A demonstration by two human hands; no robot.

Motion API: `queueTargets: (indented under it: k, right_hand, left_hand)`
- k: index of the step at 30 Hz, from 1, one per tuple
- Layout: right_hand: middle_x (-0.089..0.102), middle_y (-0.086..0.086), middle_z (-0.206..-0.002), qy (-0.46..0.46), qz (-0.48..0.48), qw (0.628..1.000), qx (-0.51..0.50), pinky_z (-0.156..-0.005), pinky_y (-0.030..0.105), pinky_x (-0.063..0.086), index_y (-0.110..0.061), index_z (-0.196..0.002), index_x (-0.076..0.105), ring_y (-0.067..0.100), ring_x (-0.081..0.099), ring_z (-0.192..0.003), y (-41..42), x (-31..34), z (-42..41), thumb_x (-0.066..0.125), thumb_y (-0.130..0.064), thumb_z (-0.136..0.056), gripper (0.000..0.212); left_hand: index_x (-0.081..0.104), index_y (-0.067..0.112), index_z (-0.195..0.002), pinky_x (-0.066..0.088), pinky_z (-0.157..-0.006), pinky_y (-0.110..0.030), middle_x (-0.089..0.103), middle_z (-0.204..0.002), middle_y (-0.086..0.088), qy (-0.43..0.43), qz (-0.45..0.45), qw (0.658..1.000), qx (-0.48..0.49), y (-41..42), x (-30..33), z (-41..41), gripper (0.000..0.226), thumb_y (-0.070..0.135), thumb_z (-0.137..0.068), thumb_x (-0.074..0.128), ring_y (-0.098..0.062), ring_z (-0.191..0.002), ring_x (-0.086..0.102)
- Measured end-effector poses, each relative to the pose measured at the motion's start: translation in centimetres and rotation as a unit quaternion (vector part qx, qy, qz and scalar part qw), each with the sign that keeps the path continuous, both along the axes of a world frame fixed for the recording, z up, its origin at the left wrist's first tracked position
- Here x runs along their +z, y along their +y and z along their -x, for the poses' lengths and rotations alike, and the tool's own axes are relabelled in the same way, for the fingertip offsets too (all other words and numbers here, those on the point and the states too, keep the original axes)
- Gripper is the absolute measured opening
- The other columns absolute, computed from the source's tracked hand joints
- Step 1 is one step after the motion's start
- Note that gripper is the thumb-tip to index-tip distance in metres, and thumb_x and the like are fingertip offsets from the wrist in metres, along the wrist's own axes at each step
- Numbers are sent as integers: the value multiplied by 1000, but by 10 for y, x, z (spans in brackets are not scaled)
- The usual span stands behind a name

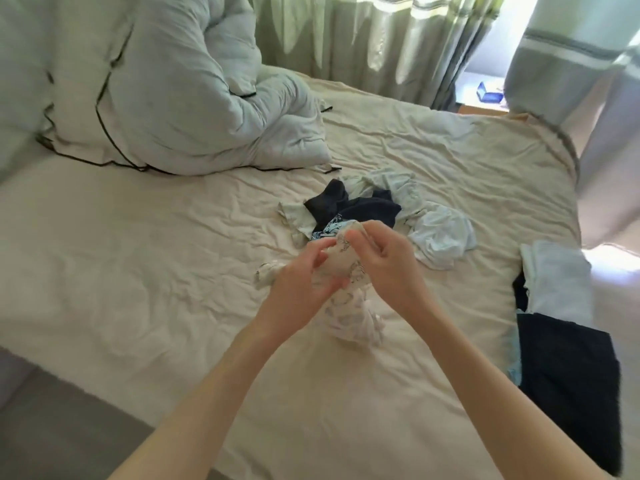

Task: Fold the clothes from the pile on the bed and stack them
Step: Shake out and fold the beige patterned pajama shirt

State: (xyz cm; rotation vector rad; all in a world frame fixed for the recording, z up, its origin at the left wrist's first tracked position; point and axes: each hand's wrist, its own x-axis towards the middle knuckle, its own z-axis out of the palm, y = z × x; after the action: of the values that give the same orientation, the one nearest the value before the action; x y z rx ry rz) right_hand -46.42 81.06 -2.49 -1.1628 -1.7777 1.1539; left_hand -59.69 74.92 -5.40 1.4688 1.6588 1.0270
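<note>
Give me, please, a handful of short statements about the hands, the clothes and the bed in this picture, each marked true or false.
1. Both hands hold the white patterned garment. True: the left hand and the right hand grip it with curled fingers.
2. The pile of unfolded clothes lies beyond the hands. True.
3. The folded stack sits at the left edge of the bed. False: it is at the right edge.
4. The bunched duvet covers the pile. False: it lies apart, at the far left.
5. The curtains are red. False: they are green.
</note>
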Motion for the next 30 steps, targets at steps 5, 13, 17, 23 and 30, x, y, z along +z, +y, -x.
queueTargets:
  k: [5, 13, 17, 23, 30]
  right_hand:
    - [41, 2, -64, -20, 5, 998, 57, -53, 18, 29, 3, -74, 53, 7, 33, -56, -40, 44, 18, 51, -14, -97, 28]
    - [38, 12, -68, -1, -37, 993, 114, -58, 21, 32, 7, -77, 51, 12, 38, -65, -65, 131, 39, 48, -14, -98, 29]
    - [56, 11, -76, 95, -4, 989, 112, -75, 32, 42, 0, -86, 63, 19, 51, -77, -68, 162, 41, 47, -13, -98, 24]
    - [58, -4, -74, 130, 34, 986, 99, -66, 19, 47, -15, -83, 59, 8, 55, -69, -57, 177, 39, 44, -17, -100, 23]
    - [57, -8, -73, 77, -53, 990, 102, -71, 23, 44, -21, -79, 59, 10, 54, -73, -49, 199, 60, 45, -19, -100, 25]
  left_hand:
    - [61, 24, -83, 52, -64, -28, 65, -72, 10, 50, -63, 996, 33, -57, 39, 17, 8, 29, -88, 63, -6, -65, 60]
    - [26, 48, -136, 30, -94, -1, 38, -136, 28, 34, -13, 990, -138, -80, 90, 77, 67, 16, -89, 61, 11, -124, 35]
    - [62, 31, -110, 50, -86, -19, 66, -108, 12, -52, 16, 990, -131, -85, 103, 93, 34, 18, -80, 73, -3, -104, 60]
    - [68, 10, -89, 55, -78, -43, 71, -86, -6, 11, -29, 998, -45, -95, 134, 118, 12, 18, -81, 71, -25, -83, 68]
    - [56, 27, -119, 53, -74, -24, 63, -115, 8, -58, 29, 990, -128, -117, 137, 133, 39, 10, -85, 66, -11, -82, 65]
